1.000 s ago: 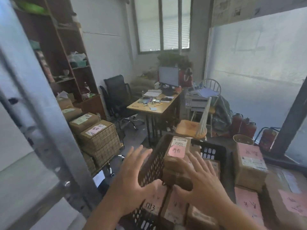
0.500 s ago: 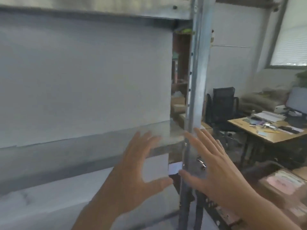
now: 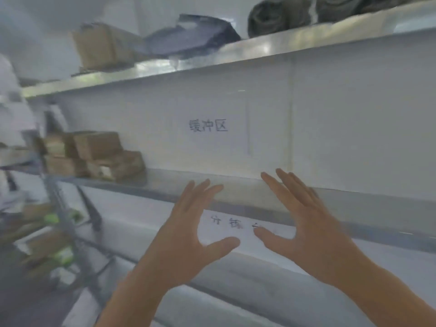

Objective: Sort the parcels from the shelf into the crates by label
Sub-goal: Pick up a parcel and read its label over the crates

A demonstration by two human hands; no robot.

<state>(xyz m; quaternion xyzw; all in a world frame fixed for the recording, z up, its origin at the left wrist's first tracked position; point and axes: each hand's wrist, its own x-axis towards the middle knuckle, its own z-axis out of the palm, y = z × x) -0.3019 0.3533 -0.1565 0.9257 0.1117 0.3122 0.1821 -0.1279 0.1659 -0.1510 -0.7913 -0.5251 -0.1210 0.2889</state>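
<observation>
I face a metal shelf (image 3: 236,185) with a white back panel bearing handwritten characters. Several brown cardboard parcels (image 3: 94,154) are stacked at the left end of the middle level. One more brown parcel (image 3: 99,46) and a dark blue bag (image 3: 188,38) lie on the upper level. My left hand (image 3: 188,234) and my right hand (image 3: 304,225) are both raised in front of the shelf edge, fingers spread, palms facing each other, holding nothing. No crate is in view.
Dark rolled fabric (image 3: 295,13) sits on the top level at the right. A second wire rack (image 3: 59,232) with blurred boxes and green items stands at the lower left. The right part of the middle level holds nothing.
My view has swung left from the black crate of parcels, past the shelf post, onto the shelf front. Both hands stayed open and empty in front of me.
</observation>
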